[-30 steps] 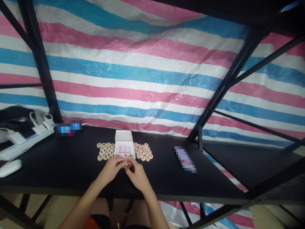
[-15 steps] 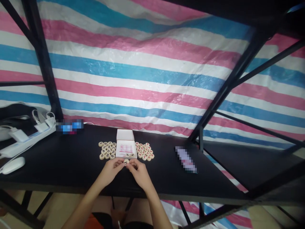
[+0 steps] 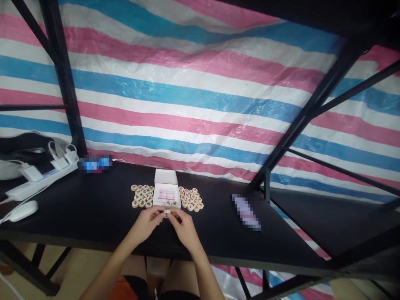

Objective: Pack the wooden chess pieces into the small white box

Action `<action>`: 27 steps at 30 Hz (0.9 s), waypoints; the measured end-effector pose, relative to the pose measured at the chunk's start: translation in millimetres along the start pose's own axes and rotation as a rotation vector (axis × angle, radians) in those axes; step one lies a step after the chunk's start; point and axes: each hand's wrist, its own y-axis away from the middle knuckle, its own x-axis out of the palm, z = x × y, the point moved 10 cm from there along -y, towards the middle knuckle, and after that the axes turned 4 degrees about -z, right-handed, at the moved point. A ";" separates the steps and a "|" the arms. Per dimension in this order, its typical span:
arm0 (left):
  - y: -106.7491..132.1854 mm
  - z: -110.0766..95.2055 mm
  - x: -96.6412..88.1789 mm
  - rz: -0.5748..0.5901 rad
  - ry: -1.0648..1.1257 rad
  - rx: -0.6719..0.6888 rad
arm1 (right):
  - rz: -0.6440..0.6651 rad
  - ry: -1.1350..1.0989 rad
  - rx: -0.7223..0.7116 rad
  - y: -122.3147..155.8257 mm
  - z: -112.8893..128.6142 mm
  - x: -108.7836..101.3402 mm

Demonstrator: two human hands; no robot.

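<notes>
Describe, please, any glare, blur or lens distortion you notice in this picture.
Head view: soft, even light, with patchy sheen on the striped tarp; head view: the wide lens tilts and bows the black frame posts; head view: on the table, a left patch and a right patch are pixelated; head view: the round piece pinched between left hand and right hand is too small to read.

Box [image 3: 166,196] on table [image 3: 93,212], lid [image 3: 165,176] behind it; left pieces [image 3: 142,196], right pieces [image 3: 190,199] flank box; mouse [image 3: 23,211] far left
</notes>
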 end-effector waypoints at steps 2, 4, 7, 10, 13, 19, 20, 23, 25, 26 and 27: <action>-0.8 -1.2 -0.4 -0.003 0.008 -0.028 | -0.006 -0.041 0.007 -0.3 -1.1 -0.7; -1.2 -3.5 -1.2 -0.010 -0.009 -0.044 | -0.022 -0.045 0.012 -0.6 -3.9 -2.1; -1.5 -6.9 -2.2 -0.020 -0.047 -0.044 | -0.030 -0.023 0.024 -0.3 -8.6 -2.3; -1.9 -6.8 -0.6 -0.002 -0.011 -0.041 | -0.001 -0.051 0.028 0.9 -7.1 0.1; -2.1 -2.0 2.5 0.027 0.082 -0.057 | 0.019 -0.069 0.014 1.9 -0.6 1.6; -2.4 -1.1 -1.0 -0.037 0.108 -0.002 | 0.016 -0.055 0.048 1.2 -6.9 4.1; -2.3 -2.0 -1.3 -0.041 0.091 0.004 | 0.013 -0.040 0.041 0.7 -7.9 4.0; -2.4 -4.5 -1.8 -0.040 0.057 -0.004 | -0.045 0.011 -0.001 -0.7 -6.9 -2.4; -2.7 -5.6 -3.2 -0.043 0.019 -0.015 | -0.086 0.022 -0.016 -1.0 -5.5 -7.4; -2.8 -5.9 -3.6 -0.041 -0.003 -0.020 | -0.089 0.022 -0.022 -0.9 -4.7 -8.0; -2.9 -5.9 -3.4 -0.035 -0.018 -0.025 | -0.081 0.022 -0.028 -0.7 -3.6 -7.7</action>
